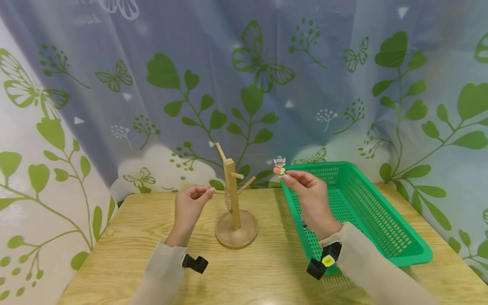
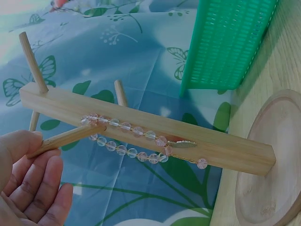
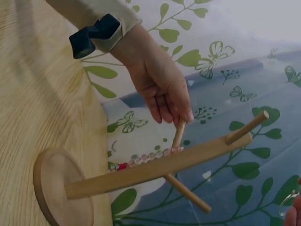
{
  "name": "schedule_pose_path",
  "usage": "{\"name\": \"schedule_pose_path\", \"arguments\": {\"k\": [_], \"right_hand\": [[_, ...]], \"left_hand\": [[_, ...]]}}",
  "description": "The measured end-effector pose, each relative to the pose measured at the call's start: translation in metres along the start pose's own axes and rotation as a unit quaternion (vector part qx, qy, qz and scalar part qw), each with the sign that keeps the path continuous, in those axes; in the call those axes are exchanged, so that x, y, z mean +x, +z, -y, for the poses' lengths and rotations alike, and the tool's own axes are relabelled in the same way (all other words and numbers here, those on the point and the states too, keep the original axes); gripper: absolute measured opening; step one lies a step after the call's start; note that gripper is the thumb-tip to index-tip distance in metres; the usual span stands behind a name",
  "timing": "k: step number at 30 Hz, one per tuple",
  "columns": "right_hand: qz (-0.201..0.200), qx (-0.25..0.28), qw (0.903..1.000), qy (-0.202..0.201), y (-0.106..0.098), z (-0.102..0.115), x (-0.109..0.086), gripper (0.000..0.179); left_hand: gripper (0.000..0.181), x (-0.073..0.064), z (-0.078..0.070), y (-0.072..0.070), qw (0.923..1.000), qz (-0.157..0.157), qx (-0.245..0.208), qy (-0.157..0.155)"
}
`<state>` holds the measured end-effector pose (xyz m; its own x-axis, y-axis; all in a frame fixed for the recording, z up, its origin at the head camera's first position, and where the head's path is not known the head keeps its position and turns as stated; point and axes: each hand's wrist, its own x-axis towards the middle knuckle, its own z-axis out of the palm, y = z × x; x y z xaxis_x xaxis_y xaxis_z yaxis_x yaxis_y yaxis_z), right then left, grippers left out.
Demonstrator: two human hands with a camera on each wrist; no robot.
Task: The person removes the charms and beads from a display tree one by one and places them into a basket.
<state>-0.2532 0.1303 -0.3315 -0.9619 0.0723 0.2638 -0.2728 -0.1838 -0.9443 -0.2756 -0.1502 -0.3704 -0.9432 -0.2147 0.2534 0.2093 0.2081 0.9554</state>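
A wooden stand [image 1: 233,195] with several pegs stands upright on a round base. My left hand [image 1: 192,207] pinches the tip of one peg [image 2: 63,139] between thumb and fingers. From that peg hangs a bracelet [image 2: 126,126] of clear and pink beads with a leaf charm, lying against the post. Right of the stand, my right hand [image 1: 313,199] pinches a small cartoon-figure charm [image 1: 279,166] by its lower end, raised near the basket's rim. Only a sliver of this hand shows at the right wrist view's edge, by a clear curved piece [image 3: 288,202].
A green plastic basket [image 1: 385,212] sits on the right of the wooden table [image 1: 152,224], under my right forearm. Small colourful items [image 1: 305,224] lie inside its left side, partly hidden by my wrist. Behind the table hangs a leaf-and-butterfly curtain [image 1: 213,106].
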Motion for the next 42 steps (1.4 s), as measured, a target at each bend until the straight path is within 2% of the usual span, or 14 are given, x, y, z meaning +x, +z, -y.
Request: {"name": "schedule_pose_path", "arguments": {"k": [13,18,22,26,32,35,42], "right_hand": [[0.016,-0.001,0.9993,0.034,-0.027,-0.001,0.011,0.007],[0.031,0.003,0.9985,0.045,-0.040,-0.002,0.012,0.011],[0.035,-0.003,0.9978,0.055,-0.052,-0.005,0.012,0.015],[0.035,-0.011,0.9972,0.066,-0.062,-0.009,0.012,0.015],[0.035,-0.074,0.9933,0.081,-0.076,-0.013,0.011,0.023],[0.042,-0.077,0.9933,0.075,-0.085,-0.014,0.011,0.021],[0.059,-0.099,0.9899,0.083,-0.102,-0.018,0.016,0.025]], "left_hand": [[0.021,0.000,0.002,-0.004,0.9997,0.017,-0.008,0.013],[0.020,0.000,0.000,-0.007,0.9991,0.038,-0.007,0.018],[0.021,0.001,-0.001,-0.010,0.9981,0.060,-0.007,0.008],[0.025,0.006,0.000,-0.012,0.9968,0.080,-0.002,0.001],[0.033,0.014,-0.004,-0.018,0.9937,0.110,0.007,0.021],[0.036,0.020,-0.008,-0.022,0.9919,0.123,0.014,0.030],[0.033,0.032,-0.020,-0.028,0.9851,0.149,0.069,0.049]]}}
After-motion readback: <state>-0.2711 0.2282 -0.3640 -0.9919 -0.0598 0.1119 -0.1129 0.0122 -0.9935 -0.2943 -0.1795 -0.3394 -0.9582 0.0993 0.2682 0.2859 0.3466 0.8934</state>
